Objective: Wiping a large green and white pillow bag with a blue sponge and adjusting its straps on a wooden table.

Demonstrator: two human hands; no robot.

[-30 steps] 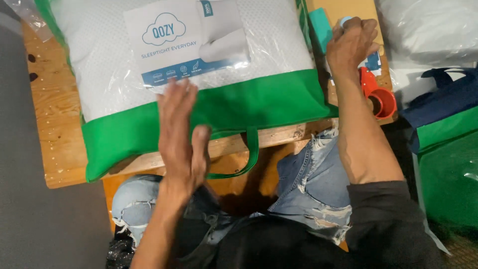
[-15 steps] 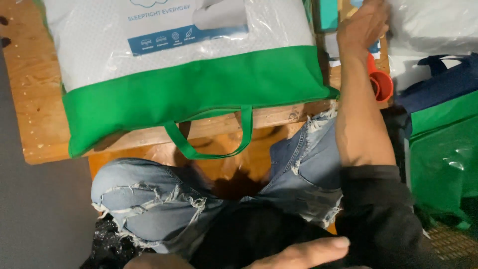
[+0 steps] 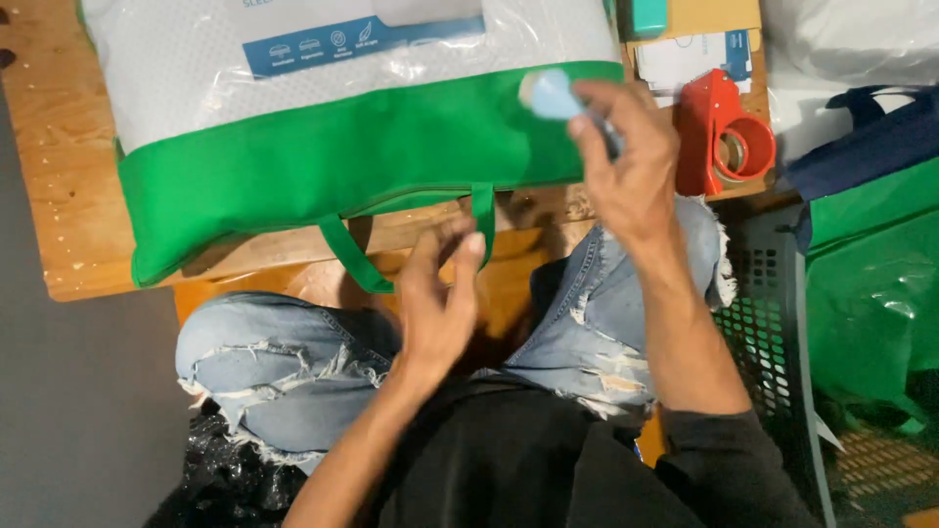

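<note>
Holding small pale-blue object (image 3: pixel 551 95) pinched in right hand (image 3: pixel 626 161) | left hand (image 3: pixel 437 303) released, empty | I'd steady it above green-and-white bagged pillow (image 3: pixel 342 137) near table (image 3: pixel 68 176) front edge.

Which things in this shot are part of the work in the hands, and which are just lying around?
In hand:
- right hand holding a small light-blue object
- left hand, open, beside the green handle
- packaged pillow in its green bag on the wooden table

Lying about:
- red tape dispenser
- teal object
- printed card
- grey crate
- green bags at right
</note>
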